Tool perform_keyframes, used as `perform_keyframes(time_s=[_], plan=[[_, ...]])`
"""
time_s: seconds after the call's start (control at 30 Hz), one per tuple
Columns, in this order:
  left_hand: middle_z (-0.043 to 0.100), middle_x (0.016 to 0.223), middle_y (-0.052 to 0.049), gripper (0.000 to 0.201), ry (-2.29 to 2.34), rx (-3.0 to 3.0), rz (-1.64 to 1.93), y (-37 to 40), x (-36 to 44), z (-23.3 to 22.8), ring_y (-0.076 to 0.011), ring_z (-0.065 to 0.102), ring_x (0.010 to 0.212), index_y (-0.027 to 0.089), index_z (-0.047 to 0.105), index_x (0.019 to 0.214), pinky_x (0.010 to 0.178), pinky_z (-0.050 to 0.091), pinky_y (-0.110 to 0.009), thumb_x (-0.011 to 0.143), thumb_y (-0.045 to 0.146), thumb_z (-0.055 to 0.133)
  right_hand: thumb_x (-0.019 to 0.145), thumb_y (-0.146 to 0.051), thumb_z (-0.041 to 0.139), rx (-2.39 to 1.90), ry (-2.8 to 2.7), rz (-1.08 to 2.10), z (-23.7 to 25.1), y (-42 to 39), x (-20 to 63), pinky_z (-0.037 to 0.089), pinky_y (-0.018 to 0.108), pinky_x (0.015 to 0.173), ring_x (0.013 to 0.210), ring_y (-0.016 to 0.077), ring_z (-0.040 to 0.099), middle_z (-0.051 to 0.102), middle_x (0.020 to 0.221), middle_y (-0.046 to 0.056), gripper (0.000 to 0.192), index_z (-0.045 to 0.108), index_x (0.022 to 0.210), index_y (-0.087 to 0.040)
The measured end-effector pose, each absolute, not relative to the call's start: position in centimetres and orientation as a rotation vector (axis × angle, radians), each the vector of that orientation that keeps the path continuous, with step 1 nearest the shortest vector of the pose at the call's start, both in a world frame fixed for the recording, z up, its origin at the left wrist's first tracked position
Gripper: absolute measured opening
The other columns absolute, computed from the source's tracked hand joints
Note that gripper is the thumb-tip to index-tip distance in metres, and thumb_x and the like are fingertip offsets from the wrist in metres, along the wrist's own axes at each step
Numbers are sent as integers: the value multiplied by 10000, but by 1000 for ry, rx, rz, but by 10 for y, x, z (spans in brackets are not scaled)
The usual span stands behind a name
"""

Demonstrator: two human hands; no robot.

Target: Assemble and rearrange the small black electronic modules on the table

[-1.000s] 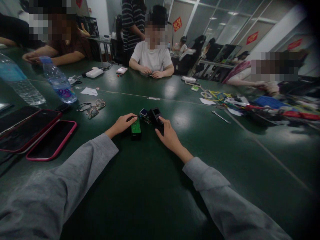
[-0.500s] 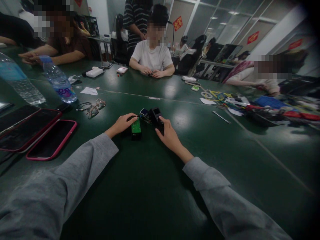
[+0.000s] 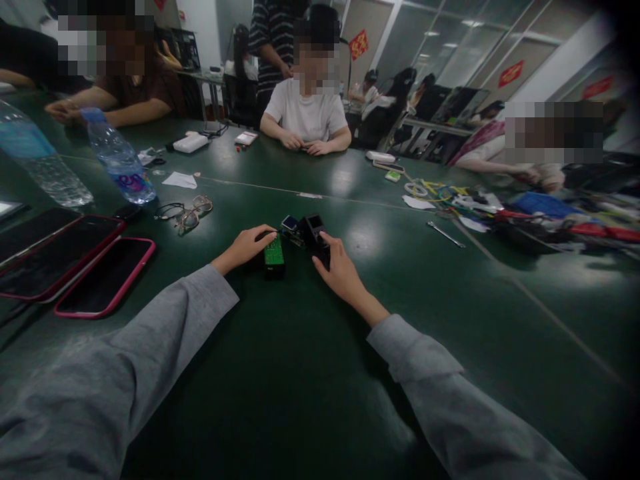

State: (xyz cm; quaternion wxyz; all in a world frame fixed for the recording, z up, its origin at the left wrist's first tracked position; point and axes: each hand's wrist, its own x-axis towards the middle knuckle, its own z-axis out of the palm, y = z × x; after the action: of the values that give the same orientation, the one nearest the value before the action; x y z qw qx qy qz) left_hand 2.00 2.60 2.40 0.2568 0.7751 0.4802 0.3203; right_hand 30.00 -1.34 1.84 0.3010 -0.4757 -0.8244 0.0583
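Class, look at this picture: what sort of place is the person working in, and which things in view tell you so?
Probably a shared workroom in an office. Several people sit around one long green table, glass partitions close off the back, and a small green circuit board lies by the left hand.

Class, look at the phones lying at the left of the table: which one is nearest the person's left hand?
The pink-edged phone, innermost of the row; the other dark phones lie further out from the left hand.

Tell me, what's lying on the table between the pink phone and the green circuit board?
Nothing lies flat there. In the head view, only the left hand and its grey sleeve cross the green table between the pink phone and the green circuit board.
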Motion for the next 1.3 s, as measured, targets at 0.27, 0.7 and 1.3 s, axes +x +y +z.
perform_keyframes(time_s=[0.27, 0.7, 1.3], plan=[[674, 1188, -64, 438, 1319, 2097, 845, 26, 20, 24, -224, 628, 1076, 216, 625, 1173, 966, 474, -397, 954, 527, 409, 939, -362, 462, -1294, -2195, 157, 19, -14, 300, 538, 525, 910, 1083, 306, 579, 441, 1313, 172, 596, 249, 1472, -203], [682, 1173, -61, 434, 1335, 2096, 842, 24, 20, 26, -230, 630, 1075, 220, 631, 1160, 975, 471, -403, 949, 529, 411, 938, -363, 465, -1297, -2191, 184, 20, -15, 300, 541, 552, 905, 1097, 311, 582, 440, 1328, 163, 609, 233, 1486, -232], [685, 1154, -61, 429, 1332, 2098, 842, 27, 20, 23, -224, 636, 1043, 220, 630, 1151, 943, 482, -393, 948, 527, 409, 937, -352, 466, -1289, -2195, 172, 19, -15, 300, 535, 541, 912, 1116, 316, 571, 446, 1307, 164, 605, 241, 1482, -215]])
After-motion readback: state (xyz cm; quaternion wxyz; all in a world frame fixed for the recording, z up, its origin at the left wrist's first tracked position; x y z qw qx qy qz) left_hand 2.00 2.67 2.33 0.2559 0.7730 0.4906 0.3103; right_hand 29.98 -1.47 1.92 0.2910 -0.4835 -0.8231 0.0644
